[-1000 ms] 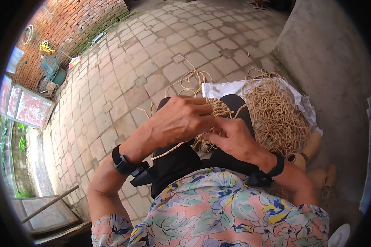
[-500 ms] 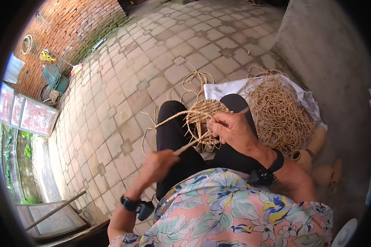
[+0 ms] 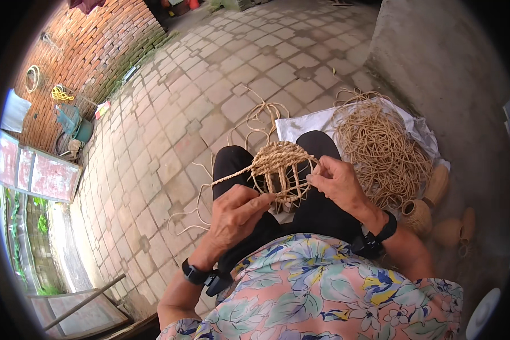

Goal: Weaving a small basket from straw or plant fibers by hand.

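Observation:
A partly woven basket [image 3: 279,158] of tan twisted straw cord rests between my knees, its upper part densely wrapped and its lower part an open frame with upright bars. My left hand [image 3: 236,214] is closed at the frame's lower left edge, thumb and forefinger against it. At the right edge, my right hand [image 3: 339,182] pinches the frame between thumb and fingertips; whether a strand is in that pinch too is hidden. A twisted cord [image 3: 231,177] runs out from the basket's left side over my left knee, its loose ends trailing to the paving.
A large heap of straw cord [image 3: 382,150] lies on a white sheet [image 3: 292,129] to the right. Beside it are several woven tan vessels [image 3: 416,217] near a concrete wall [image 3: 453,85]. Paving tiles [image 3: 170,141] spread ahead and left, with a teal bucket [image 3: 84,131] by the brick wall [image 3: 105,42].
My left hand has moved right and up from the cord it was pulling to the basket's lower edge. The right hand has shifted slightly right to the rim. More of the open frame shows.

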Available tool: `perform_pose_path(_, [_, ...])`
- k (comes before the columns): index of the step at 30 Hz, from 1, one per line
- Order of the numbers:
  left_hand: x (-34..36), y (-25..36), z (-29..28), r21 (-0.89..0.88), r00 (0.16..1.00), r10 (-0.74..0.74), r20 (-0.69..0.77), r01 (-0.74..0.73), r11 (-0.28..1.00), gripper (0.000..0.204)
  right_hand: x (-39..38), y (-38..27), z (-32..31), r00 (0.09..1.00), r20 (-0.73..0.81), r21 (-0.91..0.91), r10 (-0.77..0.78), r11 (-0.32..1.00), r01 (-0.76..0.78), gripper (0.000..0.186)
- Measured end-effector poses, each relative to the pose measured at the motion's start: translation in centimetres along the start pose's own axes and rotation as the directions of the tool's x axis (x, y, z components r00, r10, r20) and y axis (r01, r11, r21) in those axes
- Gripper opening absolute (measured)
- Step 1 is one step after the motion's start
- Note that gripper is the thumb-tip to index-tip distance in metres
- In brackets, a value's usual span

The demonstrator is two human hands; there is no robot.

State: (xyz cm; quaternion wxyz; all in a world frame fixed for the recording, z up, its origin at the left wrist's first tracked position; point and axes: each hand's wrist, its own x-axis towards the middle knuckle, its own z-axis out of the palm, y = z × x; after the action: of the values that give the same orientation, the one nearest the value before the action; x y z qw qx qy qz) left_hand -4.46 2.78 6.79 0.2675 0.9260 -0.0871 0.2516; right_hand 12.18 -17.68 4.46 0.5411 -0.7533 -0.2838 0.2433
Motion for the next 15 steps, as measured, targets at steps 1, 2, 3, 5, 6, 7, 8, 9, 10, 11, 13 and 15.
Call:
perform_pose_path(1, [0.2,-0.4,0.6,0.021,0.999,0.027,0.025,-0.027,0.999,0.033,0.0,0.2,-0.1,1.0,-0.008,0.001,0.003,1.0,-0.003,0.021])
perform_pose_path(2, [0.3,-0.6,0.9,0.042,0.997,0.052,0.049,-0.054,0.998,0.033,0.0,0.4,-0.3,1.0,0.019,0.05,0.015,0.999,-0.016,0.019])
perform_pose_path(3, [0.5,-0.7,0.9,0.04,0.997,0.056,0.052,-0.058,0.998,0.033,0.1,0.5,-0.4,0.999,0.048,0.099,0.024,0.995,-0.029,0.018])
perform_pose_path(5, [0.7,-0.6,0.7,0.094,0.991,0.099,0.09,-0.108,0.99,0.031,0.5,0.0,-1.0,0.993,0.076,0.223,0.086,0.969,-0.102,0.016])
perform_pose_path(6, [0.7,-0.7,0.8,0.091,0.99,0.1,0.095,-0.109,0.99,0.031,0.9,-0.3,-1.4,0.984,0.118,0.339,0.137,0.925,-0.17,0.015])
perform_pose_path(7, [0.8,-0.8,0.7,0.061,0.992,0.067,0.103,-0.074,0.995,0.031,1.5,-0.5,-1.6,0.987,0.139,0.409,0.085,0.902,-0.135,0.011])
perform_pose_path(8, [0.9,-1.0,0.7,0.032,0.993,0.037,0.112,-0.041,0.999,0.031,2.1,-1.5,-1.5,0.987,0.159,0.459,0.04,0.882,-0.11,0.01])
perform_pose_path(9, [0.9,-1.0,0.7,0.031,0.993,0.039,0.116,-0.043,0.999,0.031,2.6,-2.7,-1.1,0.984,0.176,0.507,-0.005,0.858,-0.086,0.009])
perform_pose_path(10, [1.0,-0.9,0.6,0.054,0.988,0.038,0.148,-0.046,0.997,0.029,3.2,-3.3,-0.5,0.985,0.17,0.507,-0.005,0.858,-0.083,0.009])
perform_pose_path(11, [1.2,-0.8,0.6,0.078,0.982,0.038,0.183,-0.053,0.996,0.026,3.7,-4.0,0.1,0.975,0.216,0.474,-0.057,0.879,-0.054,0.008])
perform_pose_path(13, [1.6,-0.5,0.4,0.07,0.976,0.022,0.217,-0.038,0.997,0.024,4.6,-4.7,1.1,0.96,0.258,0.444,-0.106,0.896,-0.021,0.007])
perform_pose_path(15, [2.0,-0.1,0.1,0.063,0.968,0.003,0.252,-0.02,0.998,0.022,5.4,-4.9,2.0,0.923,0.358,0.296,-0.14,0.955,0.03,0.007])
